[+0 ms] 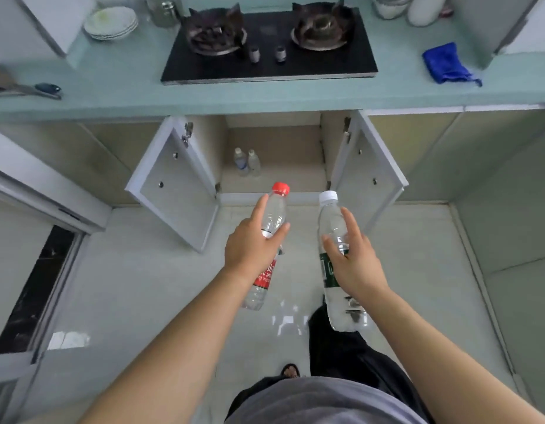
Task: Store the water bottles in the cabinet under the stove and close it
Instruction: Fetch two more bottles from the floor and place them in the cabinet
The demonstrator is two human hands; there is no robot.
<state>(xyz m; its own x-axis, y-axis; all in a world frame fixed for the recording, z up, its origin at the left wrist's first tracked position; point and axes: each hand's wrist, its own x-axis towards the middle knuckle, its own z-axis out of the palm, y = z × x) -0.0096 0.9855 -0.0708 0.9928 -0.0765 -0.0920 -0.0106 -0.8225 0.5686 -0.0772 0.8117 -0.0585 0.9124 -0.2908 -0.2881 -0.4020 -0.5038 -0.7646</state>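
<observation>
In front of the open cabinet (274, 154): left hand (250, 249) clamped on red-capped bottle (272, 221), right hand (353, 264) on white-capped bottle (332, 221). Likely trouble: toppling the two stored bottles (247, 162) through careless placement, or clipping a door (176, 182).

Clear glossy plastic bottles (272, 221), glossy black glass stove (268, 65), fuzzy blue cloth (447, 64), shiny tiled floor (143, 286).

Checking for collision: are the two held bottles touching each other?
Apart. The head view shows floor between the red-capped bottle in the left hand and the white-capped bottle in the right hand.
</observation>
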